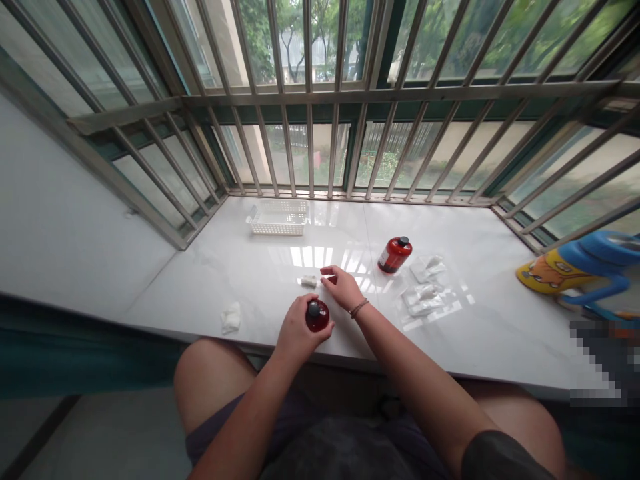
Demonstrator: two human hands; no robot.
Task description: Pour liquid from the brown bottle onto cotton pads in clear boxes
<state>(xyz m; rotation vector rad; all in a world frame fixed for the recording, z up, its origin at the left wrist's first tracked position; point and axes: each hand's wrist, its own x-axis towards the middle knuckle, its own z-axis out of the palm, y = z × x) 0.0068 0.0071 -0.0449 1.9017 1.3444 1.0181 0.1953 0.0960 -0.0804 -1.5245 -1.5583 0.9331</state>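
My left hand [296, 328] is wrapped round a dark red bottle [317, 316] with a black cap, near the front edge of the white counter. Just beyond it, my right hand [343, 288] hovers low over the surface, thumb and fingers curved and apart. Close to its fingertips lies a small whitish packet [309, 281]. A dark reddish patch shows between those fingers; I cannot make out what it is. Farther right stands a second red bottle [395, 255] with a black cap and a label, tilted in this view.
A white perforated basket [278, 227] sits at the back left. Clear plastic packets [424, 299] lie to the right. A crumpled white tissue [231, 318] is near the front left. A blue and yellow tumbler [570, 267] stands far right. Metal window bars [310, 153] close off the back.
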